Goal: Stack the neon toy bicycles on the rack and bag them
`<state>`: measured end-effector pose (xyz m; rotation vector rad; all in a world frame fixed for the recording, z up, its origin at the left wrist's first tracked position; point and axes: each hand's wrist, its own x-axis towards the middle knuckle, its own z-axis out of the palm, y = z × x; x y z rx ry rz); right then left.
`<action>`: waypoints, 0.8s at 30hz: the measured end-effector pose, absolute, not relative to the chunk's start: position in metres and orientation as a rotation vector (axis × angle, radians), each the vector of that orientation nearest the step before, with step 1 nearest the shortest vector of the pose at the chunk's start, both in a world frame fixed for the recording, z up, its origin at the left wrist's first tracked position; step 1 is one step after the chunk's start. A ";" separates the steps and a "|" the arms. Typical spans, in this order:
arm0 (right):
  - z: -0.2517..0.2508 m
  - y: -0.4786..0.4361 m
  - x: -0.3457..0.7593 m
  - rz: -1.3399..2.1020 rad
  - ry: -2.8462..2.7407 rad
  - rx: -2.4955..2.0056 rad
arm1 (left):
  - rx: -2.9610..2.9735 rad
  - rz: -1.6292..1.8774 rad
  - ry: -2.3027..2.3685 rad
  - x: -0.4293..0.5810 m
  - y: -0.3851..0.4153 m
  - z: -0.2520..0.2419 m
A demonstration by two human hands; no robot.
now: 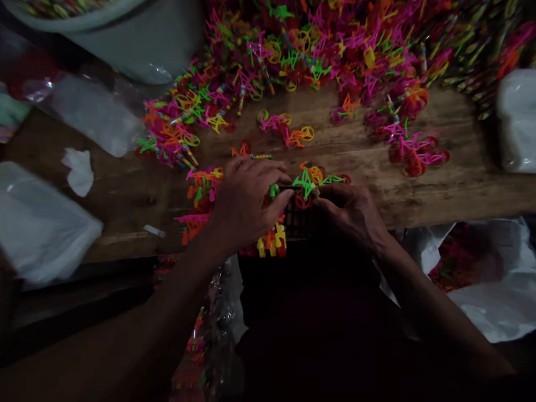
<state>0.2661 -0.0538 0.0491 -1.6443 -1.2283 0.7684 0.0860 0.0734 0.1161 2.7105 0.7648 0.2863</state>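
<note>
Bent over the table's near edge, my left hand (pixel 247 198) is closed, its thumb and index finger pinching around a small green plastic piece (pixel 274 191). My right hand (pixel 355 212) pinches a green toy bicycle (pixel 307 181) with yellow and red wheels between thumb and fingertips. A black grid (pixel 295 220) lies beneath both hands, partly hidden. Small yellow and orange plastic pieces (pixel 272 241) stick out along its front under my left wrist. More colourful pieces (pixel 195 220) lie left of that hand. Dim light blurs the fingertip contact.
A large heap of toy bicycles (pixel 301 44) covers the back of the wooden table (pixel 355 156). At upper left stands a pale bucket (pixel 138 44). Plastic bags (pixel 42 223) lie at left; an open white bag (pixel 498 301) with colourful pieces sits at lower right.
</note>
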 end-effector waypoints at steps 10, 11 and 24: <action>0.031 -0.046 0.246 0.183 -1.422 -1.583 | 2.737 0.359 0.863 0.079 0.074 0.109; 0.028 -0.041 0.244 0.219 -1.406 -1.595 | 2.728 0.329 0.878 0.080 0.074 0.109; 0.021 -0.014 0.226 0.355 -1.541 -1.758 | 2.653 0.198 0.951 0.091 0.070 0.119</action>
